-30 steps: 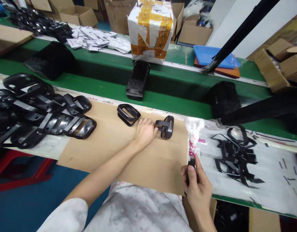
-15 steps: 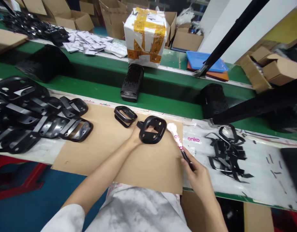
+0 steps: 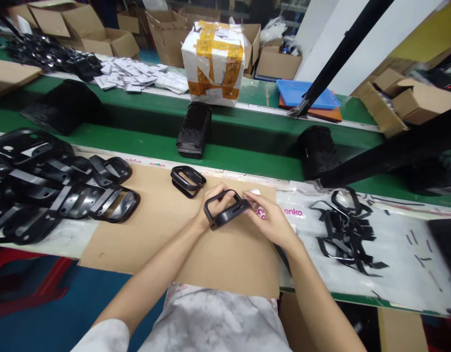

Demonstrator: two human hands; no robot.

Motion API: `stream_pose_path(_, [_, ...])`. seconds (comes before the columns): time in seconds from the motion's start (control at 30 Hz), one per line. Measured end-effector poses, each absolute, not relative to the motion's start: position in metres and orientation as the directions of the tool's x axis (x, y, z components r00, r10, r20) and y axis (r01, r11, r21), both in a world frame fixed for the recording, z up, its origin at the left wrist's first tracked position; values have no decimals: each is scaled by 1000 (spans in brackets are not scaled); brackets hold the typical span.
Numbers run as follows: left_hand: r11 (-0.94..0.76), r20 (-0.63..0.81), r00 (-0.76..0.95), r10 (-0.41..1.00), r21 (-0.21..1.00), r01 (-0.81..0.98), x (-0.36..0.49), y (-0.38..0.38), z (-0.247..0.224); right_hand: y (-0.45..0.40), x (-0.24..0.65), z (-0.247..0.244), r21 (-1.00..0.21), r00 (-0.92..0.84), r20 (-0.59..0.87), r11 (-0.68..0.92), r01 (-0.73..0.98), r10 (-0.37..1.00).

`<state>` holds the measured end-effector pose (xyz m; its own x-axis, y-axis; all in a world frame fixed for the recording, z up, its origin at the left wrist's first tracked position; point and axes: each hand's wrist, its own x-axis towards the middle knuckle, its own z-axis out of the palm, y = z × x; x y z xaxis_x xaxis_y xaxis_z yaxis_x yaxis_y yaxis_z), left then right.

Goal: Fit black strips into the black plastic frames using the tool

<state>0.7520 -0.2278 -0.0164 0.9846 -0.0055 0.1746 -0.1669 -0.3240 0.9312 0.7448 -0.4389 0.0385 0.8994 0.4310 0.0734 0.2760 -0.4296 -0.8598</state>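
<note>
Between my hands, above the cardboard sheet (image 3: 144, 244), a black plastic frame (image 3: 225, 216) is tilted up on its side. My left hand (image 3: 209, 208) is closed around its left part, with the thumb inside the opening. The fingertips of my right hand (image 3: 271, 220) pinch the frame's right end. Under my right hand lies a slim tool with a black handle (image 3: 283, 259), a pink-lettered white middle and a white tip; most of it is hidden. A second black frame (image 3: 188, 180) rests on the cardboard, beyond my left hand.
Several black frames (image 3: 64, 195) are piled at the left. Thin black strips (image 3: 348, 234) lie heaped on the white-covered bench at the right. Black housings (image 3: 194, 131) stand on the green surface behind. A taped white box (image 3: 214, 63) and a slanting black post (image 3: 342, 63) are farther back.
My right hand has let go of the tool, which lies on the bench, and has moved left onto the frame. The frame has been turned from facing up to edge-on.
</note>
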Motion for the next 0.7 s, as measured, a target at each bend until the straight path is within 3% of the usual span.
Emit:
stream_pose_path(0.07, [-357,190,982,20,919,-170,752,-228,-18,-427,762,33,-893,833,50,-349,285,552])
stream_pose_path(0.13, [-351,174,984,24,924,-154,753,-229,-22,-421,771,25,-910,810,54,-306,280,584])
stream_pose_path(0.37, [-209,157,986,-50,964,-164,763,-235,-28,-431,773,-4,-914,888,127,-294,278,442])
stream_pose_path(0.57, [-218,186,981,-61,956,-195,767,-234,-24,-431,777,-8,-944,901,144,-218,249,409])
stream_pose_path(0.7, [-200,186,981,46,964,-173,770,-231,-28,-450,775,21,-933,876,250,-140,333,413])
